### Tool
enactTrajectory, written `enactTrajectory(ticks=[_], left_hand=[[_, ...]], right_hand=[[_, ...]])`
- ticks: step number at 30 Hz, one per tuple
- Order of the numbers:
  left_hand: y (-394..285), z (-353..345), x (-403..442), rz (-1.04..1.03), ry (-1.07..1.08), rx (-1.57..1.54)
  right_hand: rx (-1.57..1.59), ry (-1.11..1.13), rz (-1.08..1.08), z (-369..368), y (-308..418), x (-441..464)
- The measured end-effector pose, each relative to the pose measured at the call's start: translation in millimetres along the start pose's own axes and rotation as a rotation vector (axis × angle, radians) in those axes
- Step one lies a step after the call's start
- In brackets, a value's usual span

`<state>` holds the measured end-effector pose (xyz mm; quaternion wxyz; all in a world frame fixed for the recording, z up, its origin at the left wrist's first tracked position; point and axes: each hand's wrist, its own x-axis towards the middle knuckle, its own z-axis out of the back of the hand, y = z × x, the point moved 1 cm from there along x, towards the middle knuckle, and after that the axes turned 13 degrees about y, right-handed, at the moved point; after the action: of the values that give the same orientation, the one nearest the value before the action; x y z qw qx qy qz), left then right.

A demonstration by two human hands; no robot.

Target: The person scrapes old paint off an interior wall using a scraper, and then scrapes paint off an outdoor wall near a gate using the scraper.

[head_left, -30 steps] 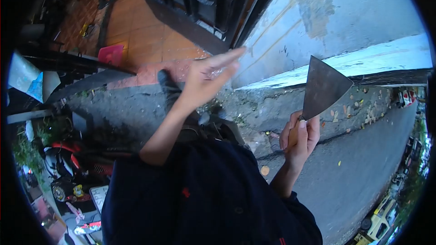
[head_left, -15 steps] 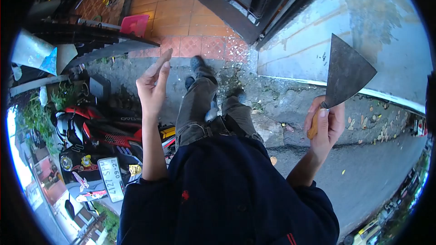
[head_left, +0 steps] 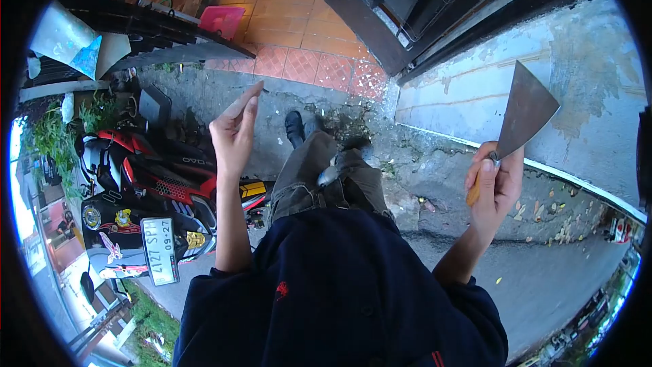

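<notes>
My right hand is closed around the wooden handle of a putty knife. Its broad, dark, fan-shaped blade points up and away, in front of the pale wall from this viewpoint; whether they touch I cannot tell. My left hand is raised on the other side, fingers stretched out and thumb up, with nothing clearly visible in it. Below it stands a red and black motorcycle.
Orange floor tiles lie beyond a red tiled edge sprinkled with white flakes. A dark metal gate stands beside the wall. On the left are a pink container and green plants. Fallen leaves litter the rough concrete.
The view has shifted and turned slightly, and my feet have changed position as in a step. The putty knife stays in my right hand, its blade turned a little and looking narrower.
</notes>
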<state>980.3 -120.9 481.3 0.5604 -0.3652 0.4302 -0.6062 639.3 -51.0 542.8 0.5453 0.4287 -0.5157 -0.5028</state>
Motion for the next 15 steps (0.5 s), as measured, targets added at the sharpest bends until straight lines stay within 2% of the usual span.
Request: enactTrajectory(ticks=[6,7,10,13,15], left_hand=[[-21,-40,40,-0.121,0.135,0.07],[-26,-52,48,-0.216,0.14,0.049],[-60,-87,60,-0.278,0.308,-0.122],[-97,-121,65,-0.536,0.584,-0.234],[-122,-143,62,-0.677,0.72,-0.335]], right_hand=[[-0.006,-0.093,-0.107,-1,5,-16],[0.045,-0.109,-0.149,-5,8,-18],[0.247,-0.122,-0.173,-14,16,-21],[0.238,-0.314,-0.128,-35,33,-14],[0.187,-0.52,-0.073,-47,35,-13]])
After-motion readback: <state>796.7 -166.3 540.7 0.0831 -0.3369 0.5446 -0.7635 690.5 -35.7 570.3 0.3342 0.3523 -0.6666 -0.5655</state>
